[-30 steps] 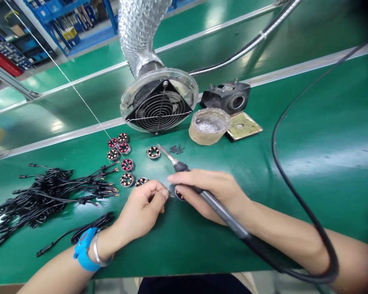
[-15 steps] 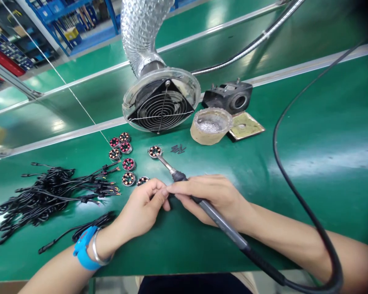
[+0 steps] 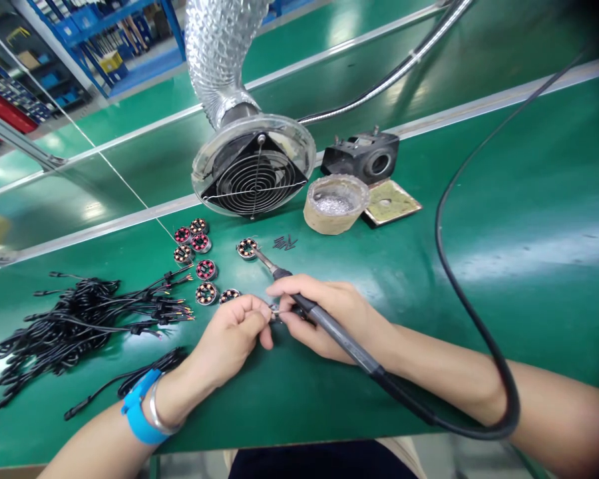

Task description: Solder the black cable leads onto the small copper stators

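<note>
In my right hand [image 3: 337, 316] is a soldering iron [image 3: 342, 336], its metal tip pointing up and left. The tip ends at or just in front of a motor stator [image 3: 247, 248] with copper windings; contact cannot be told. My left hand [image 3: 242, 326] is closed in a pinch, fingertips close to those of my right hand. A small silvery thing [image 3: 275, 313] shows between the two hands, mostly hidden by fingers. Just beyond my left hand sits another copper-wound stator [image 3: 229, 296], partly covered.
Several red and copper stators [image 3: 205, 269] stand left of centre. Black cables [image 3: 74, 319] lie at left. Short black tubes [image 3: 284, 242], a round tub [image 3: 334, 216], a yellow sponge tray [image 3: 392, 201], a black holder [image 3: 362, 156] and an extractor fan [image 3: 254, 176] stand behind. The iron's cord [image 3: 446, 259] loops at right.
My hands have parted slightly, uncovering a small silvery thing between them. The iron's rear end and cord have swung left and up. The whole view has shifted a little.
</note>
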`<state>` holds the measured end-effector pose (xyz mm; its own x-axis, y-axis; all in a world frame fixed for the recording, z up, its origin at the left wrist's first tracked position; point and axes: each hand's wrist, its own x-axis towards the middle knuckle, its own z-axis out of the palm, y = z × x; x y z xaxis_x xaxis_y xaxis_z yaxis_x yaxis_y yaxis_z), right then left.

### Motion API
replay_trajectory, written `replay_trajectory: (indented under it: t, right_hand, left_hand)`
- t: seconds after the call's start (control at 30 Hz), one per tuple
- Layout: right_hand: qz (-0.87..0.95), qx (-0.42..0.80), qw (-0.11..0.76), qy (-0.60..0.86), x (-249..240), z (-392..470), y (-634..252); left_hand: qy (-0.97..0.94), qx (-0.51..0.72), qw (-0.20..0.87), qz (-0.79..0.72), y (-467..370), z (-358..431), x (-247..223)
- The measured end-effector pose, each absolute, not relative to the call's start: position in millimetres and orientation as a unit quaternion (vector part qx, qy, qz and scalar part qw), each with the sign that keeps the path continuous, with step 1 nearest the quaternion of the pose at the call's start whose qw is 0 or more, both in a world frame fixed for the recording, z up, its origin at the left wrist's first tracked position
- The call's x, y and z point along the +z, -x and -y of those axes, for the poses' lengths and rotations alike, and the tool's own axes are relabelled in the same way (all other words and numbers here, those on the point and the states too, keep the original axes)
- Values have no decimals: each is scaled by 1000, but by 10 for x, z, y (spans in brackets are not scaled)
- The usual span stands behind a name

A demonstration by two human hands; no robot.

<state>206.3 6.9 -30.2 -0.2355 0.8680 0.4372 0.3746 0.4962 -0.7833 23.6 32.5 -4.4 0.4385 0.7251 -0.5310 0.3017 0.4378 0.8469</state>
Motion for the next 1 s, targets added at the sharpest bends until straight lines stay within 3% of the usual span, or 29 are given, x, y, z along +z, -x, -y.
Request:
replay_trajectory:
  t: [0.27, 0.47, 0.67, 1.0]
  right_hand:
    - [784, 172, 441, 402, -319, -81, -2122]
    - [762, 155, 474, 414, -73, -11, -2260]
    - [713, 204, 524, 418, 70, 89, -2409]
    - [707, 274, 492, 429, 9, 91, -2447]
  left_hand:
    - [-529, 165, 649, -522, -225, -312, -110]
    - [-533, 170, 638, -529, -241, -301, -108]
    - [-538, 169, 634, -529, -238, -291, -113]
    - [-542, 163, 629, -533, -242, -285, -96]
